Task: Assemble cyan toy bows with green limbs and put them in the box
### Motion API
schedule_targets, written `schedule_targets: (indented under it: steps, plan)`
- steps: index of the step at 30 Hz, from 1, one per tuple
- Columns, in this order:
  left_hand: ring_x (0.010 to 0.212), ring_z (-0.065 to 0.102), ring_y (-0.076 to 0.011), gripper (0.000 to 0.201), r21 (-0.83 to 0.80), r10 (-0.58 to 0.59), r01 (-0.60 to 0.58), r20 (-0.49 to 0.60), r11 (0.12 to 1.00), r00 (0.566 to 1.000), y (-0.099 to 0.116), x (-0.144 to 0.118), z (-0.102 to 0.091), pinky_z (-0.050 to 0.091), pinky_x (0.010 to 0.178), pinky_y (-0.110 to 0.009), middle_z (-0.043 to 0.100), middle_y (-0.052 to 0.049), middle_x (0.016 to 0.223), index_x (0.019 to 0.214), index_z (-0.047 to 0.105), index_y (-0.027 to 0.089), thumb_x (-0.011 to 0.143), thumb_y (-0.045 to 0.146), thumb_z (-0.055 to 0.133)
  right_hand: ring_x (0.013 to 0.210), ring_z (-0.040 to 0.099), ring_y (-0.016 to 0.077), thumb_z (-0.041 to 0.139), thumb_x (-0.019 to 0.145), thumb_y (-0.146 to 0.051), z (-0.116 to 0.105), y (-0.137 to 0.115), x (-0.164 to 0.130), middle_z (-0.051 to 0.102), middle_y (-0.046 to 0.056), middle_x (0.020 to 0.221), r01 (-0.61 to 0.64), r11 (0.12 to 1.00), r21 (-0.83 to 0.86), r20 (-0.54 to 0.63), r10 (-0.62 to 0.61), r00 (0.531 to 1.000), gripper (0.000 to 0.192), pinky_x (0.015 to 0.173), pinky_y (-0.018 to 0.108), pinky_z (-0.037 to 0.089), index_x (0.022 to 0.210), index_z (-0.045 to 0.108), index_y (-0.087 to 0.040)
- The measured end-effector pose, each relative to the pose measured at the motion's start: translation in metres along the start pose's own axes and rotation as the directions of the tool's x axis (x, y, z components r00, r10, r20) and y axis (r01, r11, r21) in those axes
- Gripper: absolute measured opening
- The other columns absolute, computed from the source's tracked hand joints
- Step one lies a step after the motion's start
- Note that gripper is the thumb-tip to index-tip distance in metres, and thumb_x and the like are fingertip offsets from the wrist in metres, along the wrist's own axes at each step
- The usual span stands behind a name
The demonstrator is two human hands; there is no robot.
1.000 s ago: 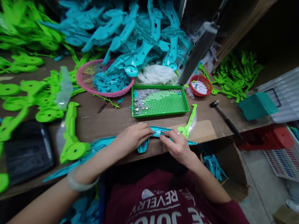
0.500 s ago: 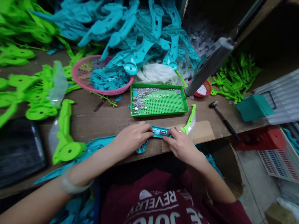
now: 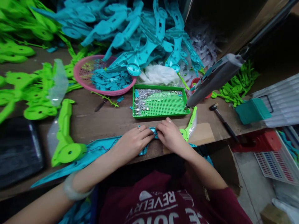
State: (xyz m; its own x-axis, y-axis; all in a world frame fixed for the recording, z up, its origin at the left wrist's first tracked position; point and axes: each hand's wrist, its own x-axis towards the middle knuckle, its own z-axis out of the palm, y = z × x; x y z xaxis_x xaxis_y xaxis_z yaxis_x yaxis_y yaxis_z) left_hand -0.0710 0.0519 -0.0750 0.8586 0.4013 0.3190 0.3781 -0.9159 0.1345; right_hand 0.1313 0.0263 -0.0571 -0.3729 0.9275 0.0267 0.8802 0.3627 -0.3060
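Observation:
My left hand (image 3: 134, 141) is closed on the left part of a blue plastic shell (image 3: 153, 132) at the table's front edge. From the other side, my right hand (image 3: 171, 137) presses its fingers onto the same shell. Most of the shell's inside is hidden by my fingers. A long blue section with dark wires (image 3: 102, 144) runs leftward under my left forearm. Just beyond my right hand lies a green plastic part (image 3: 185, 133) with a clear piece along its side. To the left rests a larger green part (image 3: 67, 149) with a round end.
A green perforated tray (image 3: 161, 116) of small screws sits ahead. A hanging electric screwdriver (image 3: 215, 79) points down at its right corner. Behind are a pink basket (image 3: 105, 92) of blue pieces and piled blue shells (image 3: 144, 40). A hammer (image 3: 224, 123) lies at right.
My right hand has moved left and slightly up, closer to my left hand. Its fingers now cover the silvery component that showed inside the blue shell.

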Motion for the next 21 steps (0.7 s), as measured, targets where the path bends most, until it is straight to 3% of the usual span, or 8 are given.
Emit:
schedule_targets:
  steps: [3,7,12,16,21]
  plan:
    - [0.089,0.062,-0.0245,0.027,0.013,-0.012,0.012,-0.004,1.000,1.000,0.002,0.000,-0.001,0.055,0.079,-0.038,0.070,-0.010,0.098,0.105,0.068,0.014,0.099,0.009,0.042,0.090,0.049,0.0246,0.055,0.095,-0.013,-0.001,-0.003,0.001,0.062,0.006,0.085,-0.039,0.999,-0.025,0.014,0.039,0.999,0.014,0.082,0.036,0.044,0.087,0.065,-0.018]
    - [0.085,0.061,-0.0240,0.026,0.012,-0.100,0.100,-0.039,0.995,0.994,0.008,0.000,-0.001,0.054,0.076,-0.037,0.067,-0.008,0.091,0.106,0.067,0.014,0.100,0.011,0.042,0.091,0.049,0.0244,0.055,0.096,-0.013,-0.004,-0.003,-0.003,0.061,0.007,0.086,0.001,0.999,-0.036,0.002,-0.001,1.000,0.015,0.082,0.037,0.044,0.088,0.067,-0.018]
    - [0.083,0.059,-0.0238,0.024,-0.012,-0.153,0.152,-0.051,0.988,0.987,0.012,0.002,-0.001,0.054,0.073,-0.036,0.064,-0.009,0.091,0.106,0.066,0.013,0.100,0.012,0.042,0.087,0.045,0.0244,0.047,0.099,-0.010,-0.003,-0.011,-0.018,0.057,0.008,0.086,0.090,0.982,-0.166,-0.146,-0.115,0.983,0.023,0.073,0.036,0.041,0.089,0.067,-0.017]
    - [0.082,0.057,-0.0239,0.024,-0.047,-0.183,0.180,-0.058,0.982,0.981,0.013,0.004,0.000,0.053,0.073,-0.036,0.062,-0.008,0.090,0.108,0.065,0.013,0.100,0.011,0.043,0.082,0.044,0.0224,0.043,0.101,-0.008,0.005,-0.020,-0.031,0.057,0.008,0.087,0.051,0.960,-0.277,-0.278,-0.131,0.951,0.025,0.071,0.034,0.039,0.093,0.066,-0.016]
    - [0.080,0.055,-0.0246,0.023,-0.036,-0.136,0.132,-0.116,0.991,0.984,0.012,0.003,-0.001,0.052,0.071,-0.036,0.060,-0.008,0.086,0.101,0.065,0.011,0.100,0.010,0.042,0.080,0.044,0.0219,0.046,0.102,-0.013,0.015,-0.026,-0.033,0.057,0.007,0.086,-0.055,0.952,-0.300,-0.331,-0.051,0.942,0.024,0.069,0.035,0.037,0.087,0.063,-0.018]
